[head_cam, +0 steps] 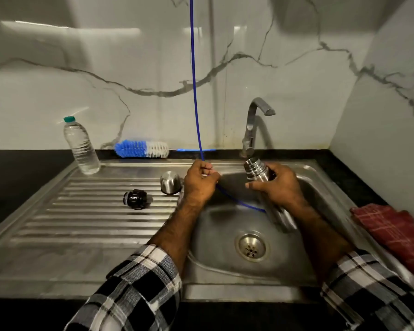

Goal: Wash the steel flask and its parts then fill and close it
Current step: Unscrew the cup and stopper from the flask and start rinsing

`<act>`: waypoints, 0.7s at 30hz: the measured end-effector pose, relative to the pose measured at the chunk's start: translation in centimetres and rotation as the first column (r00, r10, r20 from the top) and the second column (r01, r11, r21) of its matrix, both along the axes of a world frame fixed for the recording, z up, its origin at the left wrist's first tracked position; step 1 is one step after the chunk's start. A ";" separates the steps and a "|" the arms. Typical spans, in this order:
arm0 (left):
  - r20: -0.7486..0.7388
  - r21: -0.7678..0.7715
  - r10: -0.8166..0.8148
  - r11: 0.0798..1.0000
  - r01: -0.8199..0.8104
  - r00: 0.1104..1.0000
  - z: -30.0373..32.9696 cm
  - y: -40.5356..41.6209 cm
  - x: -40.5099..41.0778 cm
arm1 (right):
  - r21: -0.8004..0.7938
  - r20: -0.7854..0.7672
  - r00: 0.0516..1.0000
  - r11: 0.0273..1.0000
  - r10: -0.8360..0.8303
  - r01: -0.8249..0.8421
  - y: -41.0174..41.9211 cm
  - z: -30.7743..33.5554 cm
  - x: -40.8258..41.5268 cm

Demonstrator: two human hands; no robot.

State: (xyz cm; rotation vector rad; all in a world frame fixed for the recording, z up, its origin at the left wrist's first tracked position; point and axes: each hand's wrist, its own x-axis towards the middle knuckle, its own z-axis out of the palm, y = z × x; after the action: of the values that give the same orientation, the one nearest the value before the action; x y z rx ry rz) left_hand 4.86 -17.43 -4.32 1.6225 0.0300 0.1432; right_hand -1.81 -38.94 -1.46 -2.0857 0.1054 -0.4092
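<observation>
Tilting over the basin of a stainless steel sink (pixel 325 187), the open cylindrical steel flask (pixel 258 169) has its ridged mouth pointed up toward the curved metal tap (pixel 251 125); the right hand (pixel 279 187) grips its body with fingers wrapped round it. The left hand (pixel 201 181) is closed around a thin blue hose (pixel 195 91) that drops from above the frame, passes through the fist and curves on across the basin toward the flask's lower part. Just left of that hand, a domed steel cup (pixel 170 182) lies on the ribbed steel drainboard (pixel 81 211), and a black plastic stopper (pixel 135 199) lies on its side further left on the ribs. A clear plastic water bottle with a green cap (pixel 81 146) stands at the drainboard's far corner. Behind it, a blue and white bottle brush (pixel 141 149) lies along the black counter (pixel 22 177) against the white grey-veined marble wall (pixel 129 68). A red checked cloth (pixel 397 232) lies at the right of the sink. A round drain strainer (pixel 252 247) sits in the basin floor. Both forearms wear black and white checked sleeves (pixel 139 287).
</observation>
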 end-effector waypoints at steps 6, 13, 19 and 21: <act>-0.011 -0.010 0.013 1.000 -0.013 1.000 -0.2 0.1 -0.5 | -0.192 -0.095 0.993 0.980 -0.073 0.054 -0.2 -0.8 -0.2; 0.004 0.054 0.028 0.998 -0.028 1.000 -0.7 0.4 -0.6 | -0.474 -0.180 0.976 0.880 -0.122 0.023 0.4 -0.4 -0.4; 0.004 0.119 0.012 0.993 -0.012 1.000 -0.6 0.4 -0.9 | -0.593 -0.225 0.962 0.805 -0.157 -0.007 1.3 0.4 -1.2; 0.006 0.124 0.015 0.992 -0.016 1.000 -0.7 0.5 -0.9 | -0.656 -0.229 0.960 0.754 -0.163 -0.029 1.6 0.7 -1.3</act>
State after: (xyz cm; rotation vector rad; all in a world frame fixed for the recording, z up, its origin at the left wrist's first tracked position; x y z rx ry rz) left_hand 3.98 -16.95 -5.02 1.7462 0.0297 0.1640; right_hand -3.12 -37.32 -0.74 -2.8470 0.2293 -0.2043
